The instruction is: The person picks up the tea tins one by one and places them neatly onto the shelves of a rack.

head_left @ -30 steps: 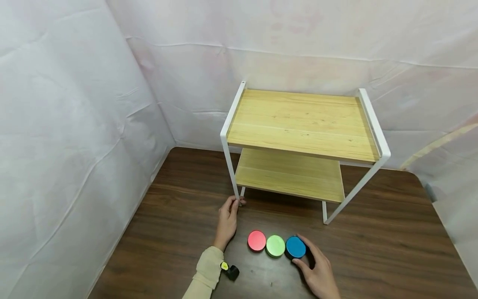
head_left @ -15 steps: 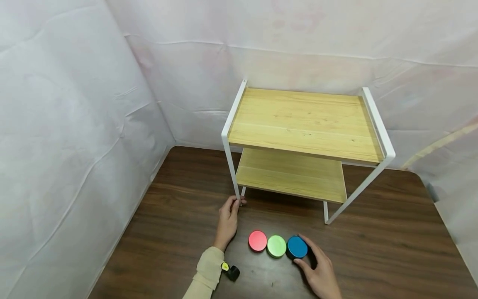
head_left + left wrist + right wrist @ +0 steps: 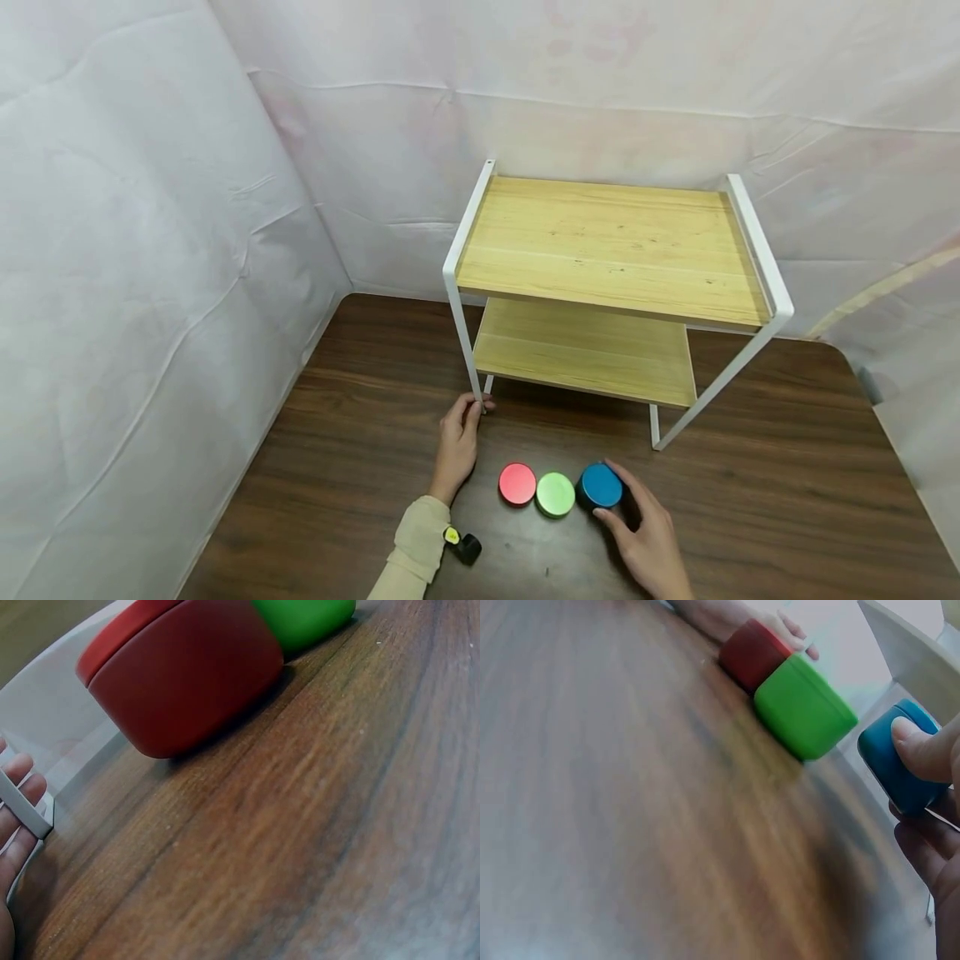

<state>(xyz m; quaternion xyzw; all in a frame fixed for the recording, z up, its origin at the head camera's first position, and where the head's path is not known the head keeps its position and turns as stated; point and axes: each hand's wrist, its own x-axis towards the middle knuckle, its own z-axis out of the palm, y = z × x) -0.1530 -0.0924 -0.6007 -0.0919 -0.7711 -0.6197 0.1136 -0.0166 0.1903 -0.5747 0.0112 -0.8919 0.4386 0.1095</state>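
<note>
My right hand (image 3: 648, 537) grips a blue round lidded container (image 3: 602, 486) between thumb and fingers. In the right wrist view the blue container (image 3: 896, 761) is raised off the table and tilted, the thumb pressed on its side. Left of it a green round container (image 3: 555, 494) and a red round container (image 3: 517, 483) stand side by side on the table. My left hand (image 3: 457, 442) pinches the foot of the front left leg (image 3: 463, 337) of a two-tier shelf. The left wrist view shows fingers (image 3: 22, 780) behind the white leg and the red container (image 3: 184, 690) close by.
The shelf has a wooden top board (image 3: 615, 250) and a lower board (image 3: 585, 350) in a white frame, standing on a dark wood table (image 3: 360, 417). White sheeting (image 3: 150, 292) hangs at the back and sides. A small black device (image 3: 467, 547) sits at my left wrist.
My right hand has lifted the blue container off the table and tilted it, moving it slightly away from the green one. My left hand has stayed on the shelf leg.
</note>
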